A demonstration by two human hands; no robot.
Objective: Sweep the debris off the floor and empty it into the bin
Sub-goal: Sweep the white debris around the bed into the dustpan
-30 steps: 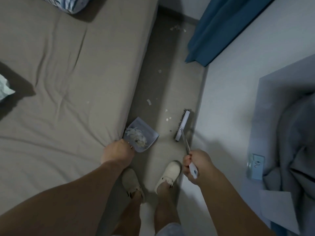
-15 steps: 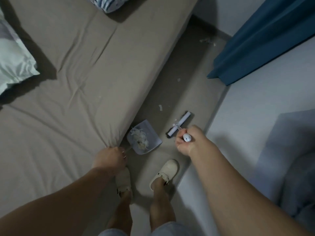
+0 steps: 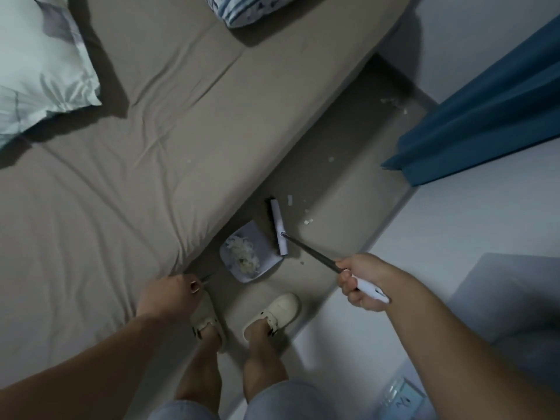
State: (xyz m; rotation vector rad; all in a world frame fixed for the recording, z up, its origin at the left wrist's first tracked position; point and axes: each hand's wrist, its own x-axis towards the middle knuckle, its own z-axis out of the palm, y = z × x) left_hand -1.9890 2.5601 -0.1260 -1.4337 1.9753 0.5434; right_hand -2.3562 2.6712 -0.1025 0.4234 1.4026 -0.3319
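White scraps already sit heaped in the dustpan, which lies on the floor at the foot of the bed, just ahead of my slippers. My left hand is curled round the thin pan handle, holding it low by the mattress edge. My right hand grips the white end of the broom handle, and the head stands at the pan's far right lip, touching or nearly touching it. More debris lies loose just beyond the head, with further bits up the strip near the curtain. No bin is in view. To do this stroke well, I judge I should reach the head past the nearest scraps, set the bristles flat, and draw them back in a short, low pull toward the pan mouth, keeping the pan's lip pressed to the floor so nothing slides under. Light scraps may scatter if I flick, so I'd go slowly. I'd also hold the pan level, since the heap sits close to the rear edge.
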